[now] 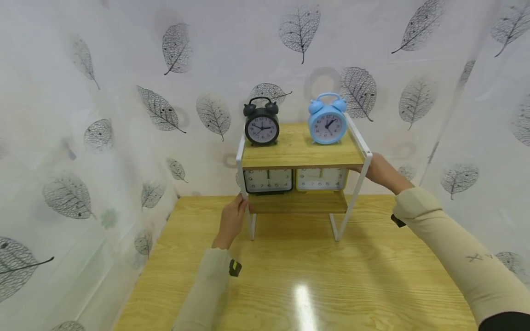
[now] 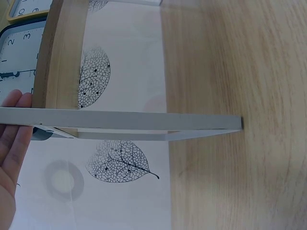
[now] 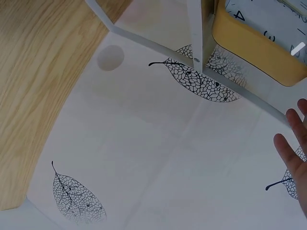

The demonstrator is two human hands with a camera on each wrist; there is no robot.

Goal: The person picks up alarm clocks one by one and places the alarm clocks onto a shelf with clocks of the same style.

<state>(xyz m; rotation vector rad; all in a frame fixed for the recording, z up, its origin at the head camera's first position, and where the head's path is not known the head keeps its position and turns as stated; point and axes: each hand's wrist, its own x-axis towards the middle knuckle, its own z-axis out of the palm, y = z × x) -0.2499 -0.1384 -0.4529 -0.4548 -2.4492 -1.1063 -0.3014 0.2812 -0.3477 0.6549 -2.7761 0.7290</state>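
A two-tier wooden shelf [image 1: 298, 156] with a white metal frame is between my two hands in the head view. My left hand [image 1: 233, 218] grips its left side at the lower board; in the left wrist view the fingers [image 2: 17, 148] pass behind the white upright. My right hand [image 1: 383, 172] holds the right side higher up, with fingertips under the upper board; only part of it shows in the right wrist view. On top stand a black twin-bell alarm clock [image 1: 262, 128] and a light-blue one [image 1: 327, 126]. A black-rimmed square clock [image 1: 268, 180] and a yellow-rimmed one [image 1: 321, 179] occupy the lower board.
Below is a wood-grain table [image 1: 273, 285] with a bright reflection near its front. A pale curtain [image 1: 124, 69] printed with leaves surrounds its back and sides. Whether the shelf's feet touch the table I cannot tell.
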